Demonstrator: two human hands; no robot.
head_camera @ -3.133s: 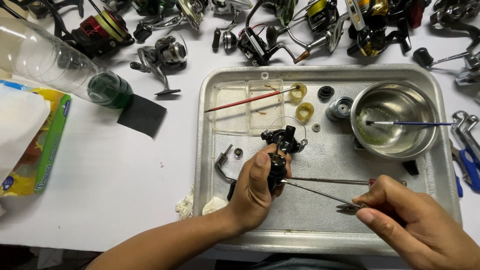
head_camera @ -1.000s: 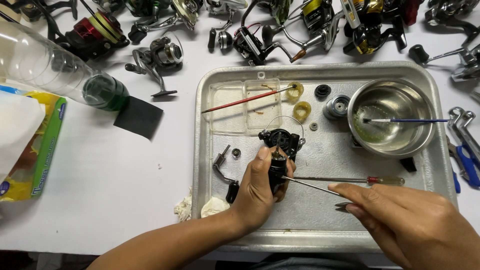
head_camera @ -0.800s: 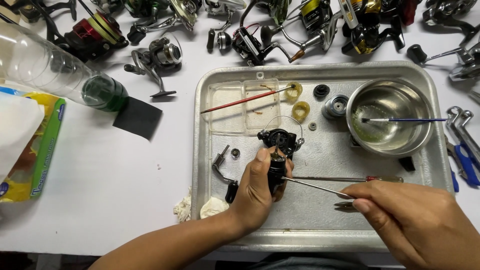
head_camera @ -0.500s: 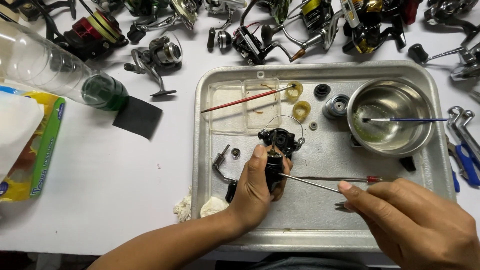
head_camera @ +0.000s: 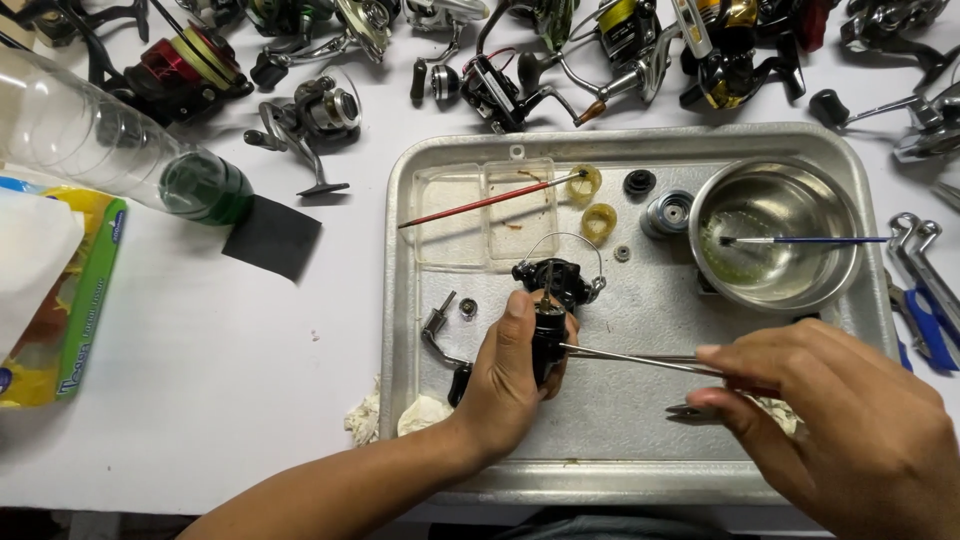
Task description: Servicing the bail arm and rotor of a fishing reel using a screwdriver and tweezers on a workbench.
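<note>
- Since three seconds ago, the right hand (head_camera: 850, 420) has crept a little left along the tray while the left hand has hardly shifted; the long thin tool's tip now rests against the reel body.
- Far left, a tissue pack (head_camera: 60, 290) lies on the white table beside a clear plastic bottle (head_camera: 110, 140) with green liquid at its end and a black square patch (head_camera: 272, 236).
- Along the top edge, a row of spinning reels (head_camera: 310, 110) lies untouched.
- At the metal tray (head_camera: 420, 300), a red-handled brush (head_camera: 480, 202) rests across a clear plastic dish (head_camera: 485, 215), with small loose parts near it.
- Left hand (head_camera: 505, 385) is clamped around the black reel body (head_camera: 548, 305), thumb along its side, holding it just above the tray's middle.
- Long thin tool (head_camera: 630, 358) runs from the reel to the right hand, whose fingers are pinched together on its handle.
- To work well, I judge the left grip should stay firm and the tool tip be kept seated with light, steady pressure, so nothing slips or springs loose over the tray.
- Right of that, a steel bowl (head_camera: 775, 235) holds a blue-handled brush (head_camera: 810, 241); blue-gripped pliers (head_camera: 925, 300) lie beyond the tray.
</note>
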